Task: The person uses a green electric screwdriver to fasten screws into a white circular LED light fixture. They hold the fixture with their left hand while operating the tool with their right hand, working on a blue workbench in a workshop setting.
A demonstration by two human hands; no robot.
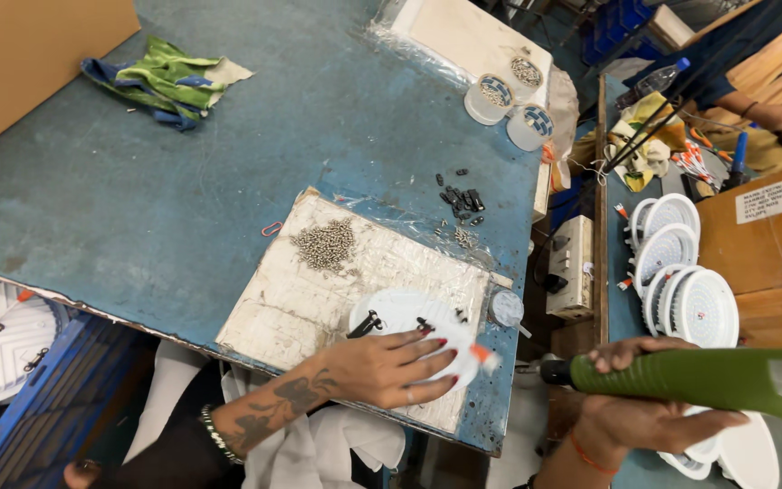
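My left hand point(389, 367) presses flat on a round white lamp housing point(402, 312) that lies on a worn white board point(319, 290) at the near edge of the blue table point(138, 199). Black spring clips point(366, 323) stick out of the housing. My right hand point(635, 407) grips a green electric screwdriver point(708, 378), whose tip points left toward the housing's edge, a short way off it. A pile of small silver screws point(325, 244) lies on the board behind the housing.
Small black parts point(462, 197) lie beyond the board. Three plastic tubs of hardware point(510, 104) stand at the back. A green and blue cloth point(165, 80) lies back left. Stacked white lamp housings point(685, 272) sit on the right bench, where another person's arm point(771, 113) rests. A cardboard box point(762, 235) stands right.
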